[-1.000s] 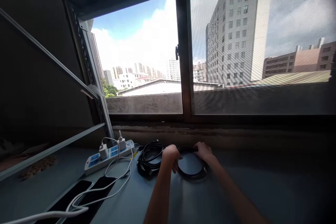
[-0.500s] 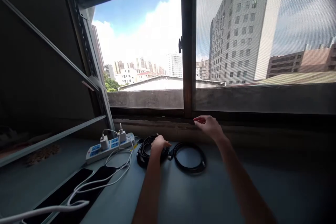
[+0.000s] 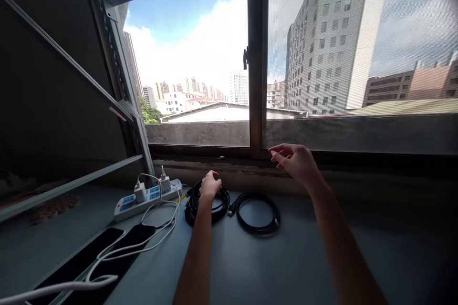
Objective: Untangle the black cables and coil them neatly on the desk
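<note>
Over the stacked coils of black cable on the left is my left hand, its thumb and fingers apart and nothing visible between them. Whether the fingertips touch the cable is hidden behind the hand. My right hand hangs in the air before the window frame, fingers loosely bent and apart, with nothing seen in it. Below and left of it, a single ring of black cable lies flat on the bluish-grey tabletop. Its dark connector points toward the stacked coils.
A white power strip with two white plugs stands left of the coils. White cords loop over two dark flat slabs. A metal shelf post rises at the left, and the window sill bounds the back.
My left hand has shifted slightly up and left over the coils, its thumb drawn in. My right hand has risen and moved right. The cables have stayed put.
</note>
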A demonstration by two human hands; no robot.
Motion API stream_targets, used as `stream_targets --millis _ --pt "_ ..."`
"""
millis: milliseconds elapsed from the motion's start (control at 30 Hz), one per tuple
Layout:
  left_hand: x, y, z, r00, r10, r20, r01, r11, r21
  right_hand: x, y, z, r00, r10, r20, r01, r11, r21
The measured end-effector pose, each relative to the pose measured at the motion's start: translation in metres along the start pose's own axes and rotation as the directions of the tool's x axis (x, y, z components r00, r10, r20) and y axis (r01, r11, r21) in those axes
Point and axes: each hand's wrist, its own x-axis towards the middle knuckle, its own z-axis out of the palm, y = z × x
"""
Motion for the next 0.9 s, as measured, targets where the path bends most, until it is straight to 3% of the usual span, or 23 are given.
stream_targets --millis 100,200,333,367,467,567,633,700,767,900 --pt "-0.004 0.005 -0.026 0.981 0.002 -0.195 -0.040 0.982 -0.187 0.000 0.001 -0.001 1.000 -0.002 0.020 0.001 1.000 0.012" --pt "-0.010 0.011 -0.053 0.934 0.014 -0.357 -0.150 0.922 -0.357 0.001 0.000 0.000 0.999 -0.007 0.040 0.006 1.000 0.018" --pt "-0.028 0.028 -0.082 0.882 0.066 -0.467 -0.321 0.810 -0.490 0.000 -0.005 0.007 0.994 0.016 0.112 -0.019 1.000 0.019" --pt "-0.034 0.034 -0.088 0.876 0.097 -0.472 -0.368 0.767 -0.526 -0.001 -0.006 0.011 0.988 0.021 0.151 -0.025 0.999 0.025" --pt "-0.057 0.054 -0.101 0.853 0.204 -0.480 -0.515 0.484 -0.707 -0.008 -0.014 0.030 0.957 0.002 0.290 -0.020 0.998 0.058" --pt "-0.078 0.071 -0.109 0.838 0.281 -0.468 -0.543 0.356 -0.760 -0.016 -0.027 0.052 0.898 -0.056 0.436 -0.025 0.983 0.179" --pt "-0.090 0.080 -0.110 0.831 0.325 -0.452 -0.545 0.308 -0.780 -0.021 -0.040 0.060 0.831 -0.142 0.538 -0.123 0.896 0.426" --pt "-0.099 0.087 -0.108 0.818 0.365 -0.444 -0.553 0.290 -0.781 -0.025 -0.054 0.060 0.805 -0.247 0.539 -0.205 0.737 0.644" --pt "-0.104 0.093 -0.104 0.798 0.386 -0.462 -0.580 0.288 -0.762 -0.028 -0.067 0.053 0.834 -0.297 0.465 -0.246 0.555 0.795" --pt "-0.107 0.101 -0.094 0.744 0.368 -0.558 -0.661 0.280 -0.696 -0.030 -0.077 0.027 0.900 -0.219 0.377 -0.330 0.222 0.917"
